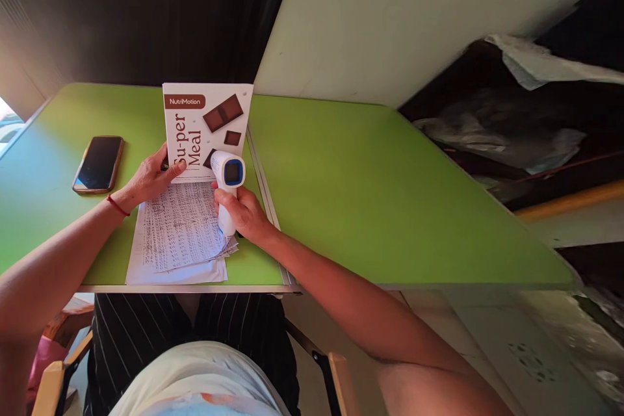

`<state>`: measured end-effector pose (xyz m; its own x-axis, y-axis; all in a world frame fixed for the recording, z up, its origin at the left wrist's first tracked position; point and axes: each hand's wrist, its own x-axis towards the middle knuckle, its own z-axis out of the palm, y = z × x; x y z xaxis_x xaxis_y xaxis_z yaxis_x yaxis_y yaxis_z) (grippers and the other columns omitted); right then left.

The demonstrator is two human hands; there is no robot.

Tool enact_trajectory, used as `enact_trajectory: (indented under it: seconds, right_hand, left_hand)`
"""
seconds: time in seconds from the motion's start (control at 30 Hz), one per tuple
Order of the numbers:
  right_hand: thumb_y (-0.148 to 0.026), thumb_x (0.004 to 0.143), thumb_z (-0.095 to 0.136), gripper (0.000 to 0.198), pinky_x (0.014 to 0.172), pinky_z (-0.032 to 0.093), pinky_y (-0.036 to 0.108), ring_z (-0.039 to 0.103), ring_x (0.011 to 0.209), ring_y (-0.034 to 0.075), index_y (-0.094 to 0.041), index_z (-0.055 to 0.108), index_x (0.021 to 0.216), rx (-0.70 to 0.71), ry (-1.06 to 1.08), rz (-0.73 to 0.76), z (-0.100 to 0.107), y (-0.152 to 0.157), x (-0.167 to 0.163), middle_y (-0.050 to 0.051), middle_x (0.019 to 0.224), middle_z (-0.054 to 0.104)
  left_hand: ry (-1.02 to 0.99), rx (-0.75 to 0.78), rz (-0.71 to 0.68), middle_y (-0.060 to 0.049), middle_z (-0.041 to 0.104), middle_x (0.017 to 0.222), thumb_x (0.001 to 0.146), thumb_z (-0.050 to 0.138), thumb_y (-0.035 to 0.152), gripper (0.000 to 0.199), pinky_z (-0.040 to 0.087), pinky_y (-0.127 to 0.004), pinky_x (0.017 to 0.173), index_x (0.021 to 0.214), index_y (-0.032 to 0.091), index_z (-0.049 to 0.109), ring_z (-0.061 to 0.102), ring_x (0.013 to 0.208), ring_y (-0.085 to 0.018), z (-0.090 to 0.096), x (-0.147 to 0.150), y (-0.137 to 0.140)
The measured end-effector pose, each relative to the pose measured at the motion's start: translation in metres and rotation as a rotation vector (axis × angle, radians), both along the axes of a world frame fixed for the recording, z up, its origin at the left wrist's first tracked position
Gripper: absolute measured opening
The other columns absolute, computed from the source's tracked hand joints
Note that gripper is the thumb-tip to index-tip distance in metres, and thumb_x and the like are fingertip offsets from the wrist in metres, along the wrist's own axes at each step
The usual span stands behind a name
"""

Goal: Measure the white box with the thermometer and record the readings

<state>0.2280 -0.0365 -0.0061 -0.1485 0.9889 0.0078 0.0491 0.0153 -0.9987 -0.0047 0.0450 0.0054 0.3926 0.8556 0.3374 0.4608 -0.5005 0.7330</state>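
My left hand (pixel 155 174) grips the lower left edge of a white NutriMotion meal box (pixel 192 136), thumb across its front. The box stands upright, its printed face with chocolate pieces turned toward me. Wrapped round the handle of a white infrared thermometer (pixel 225 169) is my right hand (pixel 244 211). The thermometer's blue-framed screen faces me and looks dark; its head overlaps the box's lower right corner, and I cannot tell if they touch. Beneath both hands lie handwritten paper sheets (pixel 180 240), stacked unevenly.
A phone (pixel 99 164) lies on the left of the green folding table (pixel 370 201). The table's metal seam (pixel 263 182) runs just right of the box. Behind are a dark panel (pixel 146 13) and a pale wall (pixel 361 19). Plastic-covered items (pixel 497 136) stand beyond the right edge.
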Motion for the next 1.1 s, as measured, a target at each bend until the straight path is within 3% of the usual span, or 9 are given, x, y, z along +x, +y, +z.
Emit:
enact_trajectory:
  seconds: [0.27, 0.67, 0.87, 1.0, 1.1]
  right_hand:
    - [-0.063, 0.079, 0.064, 0.043, 0.063, 0.044, 0.035, 0.055, 0.068, 0.019, -0.024, 0.064, 0.097, 0.010, 0.003, 0.003, 0.000, 0.000, 0.000, -0.003, 0.068, 0.055]
    - [-0.063, 0.078, 0.066, 0.044, 0.060, 0.044, 0.033, 0.055, 0.070, 0.019, -0.023, 0.066, 0.098, -0.018, 0.019, -0.013, -0.003, 0.001, 0.000, -0.002, 0.070, 0.056]
    - [-0.062, 0.078, 0.067, 0.043, 0.060, 0.044, 0.033, 0.053, 0.067, 0.017, -0.023, 0.066, 0.096, 0.004, 0.069, 0.001, -0.003, 0.000, 0.000, -0.003, 0.070, 0.055]
    - [-0.063, 0.080, 0.067, 0.041, 0.066, 0.046, 0.035, 0.052, 0.069, 0.018, -0.024, 0.065, 0.093, 0.154, -0.036, -0.141, 0.003, 0.006, 0.015, -0.003, 0.071, 0.056]
    - [-0.059, 0.080, 0.070, 0.038, 0.077, 0.051, 0.038, 0.060, 0.081, 0.022, -0.023, 0.067, 0.095, 0.274, -0.257, -0.295, 0.007, 0.019, 0.040, 0.002, 0.084, 0.067]
  left_hand:
    - [0.011, 0.003, -0.005, -0.008, 0.078, 0.118, 0.097, 0.057, 0.076, 0.059, 0.063, -0.042, 0.090, 0.123, 0.024, 0.066, 0.073, 0.111, -0.032, 0.000, 0.000, 0.000]
    - [0.040, 0.014, 0.005, -0.008, 0.077, 0.106, 0.096, 0.057, 0.077, 0.057, 0.063, -0.043, 0.086, 0.113, 0.024, 0.066, 0.073, 0.106, -0.032, 0.002, -0.001, 0.001]
    - [0.042, 0.016, 0.020, -0.010, 0.076, 0.115, 0.095, 0.057, 0.077, 0.059, 0.061, -0.046, 0.093, 0.121, 0.024, 0.064, 0.072, 0.109, -0.033, 0.001, 0.001, 0.000]
    - [0.033, 0.049, 0.043, -0.013, 0.070, 0.135, 0.094, 0.061, 0.072, 0.068, 0.057, -0.047, 0.105, 0.142, 0.023, 0.055, 0.067, 0.124, -0.034, 0.002, -0.001, 0.001]
    - [0.038, 0.015, 0.094, -0.015, 0.064, 0.144, 0.092, 0.064, 0.066, 0.077, 0.056, -0.048, 0.108, 0.153, 0.022, 0.045, 0.060, 0.134, -0.036, 0.002, -0.008, 0.007]
